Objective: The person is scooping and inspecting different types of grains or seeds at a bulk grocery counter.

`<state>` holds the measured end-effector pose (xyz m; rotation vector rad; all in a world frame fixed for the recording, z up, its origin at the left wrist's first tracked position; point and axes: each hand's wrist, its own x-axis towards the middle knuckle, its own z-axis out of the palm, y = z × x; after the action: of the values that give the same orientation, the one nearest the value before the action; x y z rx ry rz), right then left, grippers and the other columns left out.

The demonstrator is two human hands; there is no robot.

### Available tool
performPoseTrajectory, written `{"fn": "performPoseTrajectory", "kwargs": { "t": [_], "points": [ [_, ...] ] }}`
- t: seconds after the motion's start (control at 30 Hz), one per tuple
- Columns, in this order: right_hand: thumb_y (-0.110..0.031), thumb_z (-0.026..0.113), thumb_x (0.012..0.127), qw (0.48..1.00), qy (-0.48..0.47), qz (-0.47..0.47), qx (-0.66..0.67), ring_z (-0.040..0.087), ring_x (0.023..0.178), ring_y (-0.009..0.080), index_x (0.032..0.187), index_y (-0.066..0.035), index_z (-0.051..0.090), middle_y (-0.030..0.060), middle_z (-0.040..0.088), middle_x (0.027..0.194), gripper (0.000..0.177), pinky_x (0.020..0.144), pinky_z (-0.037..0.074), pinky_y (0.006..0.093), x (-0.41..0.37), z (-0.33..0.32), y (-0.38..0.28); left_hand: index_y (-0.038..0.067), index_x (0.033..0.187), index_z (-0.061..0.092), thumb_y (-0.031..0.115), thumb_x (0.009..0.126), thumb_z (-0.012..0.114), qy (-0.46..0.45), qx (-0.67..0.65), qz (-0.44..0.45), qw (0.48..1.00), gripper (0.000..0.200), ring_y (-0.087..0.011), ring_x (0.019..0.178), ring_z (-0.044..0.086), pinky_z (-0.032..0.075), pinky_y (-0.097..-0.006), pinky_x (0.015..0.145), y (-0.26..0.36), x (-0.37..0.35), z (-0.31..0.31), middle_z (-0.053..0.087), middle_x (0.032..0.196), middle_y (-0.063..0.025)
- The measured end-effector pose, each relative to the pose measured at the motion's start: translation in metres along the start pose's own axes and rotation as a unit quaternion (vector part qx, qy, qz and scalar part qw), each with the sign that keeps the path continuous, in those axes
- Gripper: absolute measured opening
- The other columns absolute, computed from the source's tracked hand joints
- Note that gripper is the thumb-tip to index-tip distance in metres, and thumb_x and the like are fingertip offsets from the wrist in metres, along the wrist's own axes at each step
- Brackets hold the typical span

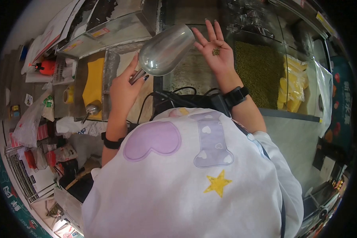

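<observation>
My left hand (pixel 123 89) is wrapped round the handle of a large shiny metal scoop (pixel 166 51), with the thumb laid along its near end. The scoop's wide mouth points up and to the right, close to the fingertips of my right hand (pixel 222 63). That hand is palm up with its fingers spread, and a little heap of small green beans (pixel 215 51) rests on the palm. Just right of it lies a bin full of similar small green beans, which look like mung beans (pixel 258 75).
Left of the scoop, a bin holds yellow grain (pixel 93 81) with a small metal scoop (pixel 92 109) at its near end. Clear bags of yellow stuff (pixel 293 85) lie at the right. Glass-walled bins (pixel 121 29) stand at the upper left. Black cables (pixel 184 89) run near my waist.
</observation>
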<state>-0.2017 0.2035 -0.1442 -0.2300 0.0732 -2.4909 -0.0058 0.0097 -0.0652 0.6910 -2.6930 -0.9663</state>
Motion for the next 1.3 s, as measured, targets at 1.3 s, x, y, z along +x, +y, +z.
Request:
{"fn": "performPoseTrajectory", "kwargs": {
  "t": [1.3],
  "points": [
    [0.001,0.035,0.086,0.924,0.381,0.012,0.02,0.048,0.108,0.0243,0.123,0.003,0.044,0.0136,0.048,0.116,0.038,0.097,0.039,0.0372,0.004,-0.017,0.006,0.032,0.131,0.043,0.014,0.072,0.066,0.009,0.013,0.017,1.0,0.066,-0.0255,0.074,0.064,0.048,-0.0314,0.069,-0.002,-0.001,-0.001,0.065,0.087,-0.0143]
  ]
}}
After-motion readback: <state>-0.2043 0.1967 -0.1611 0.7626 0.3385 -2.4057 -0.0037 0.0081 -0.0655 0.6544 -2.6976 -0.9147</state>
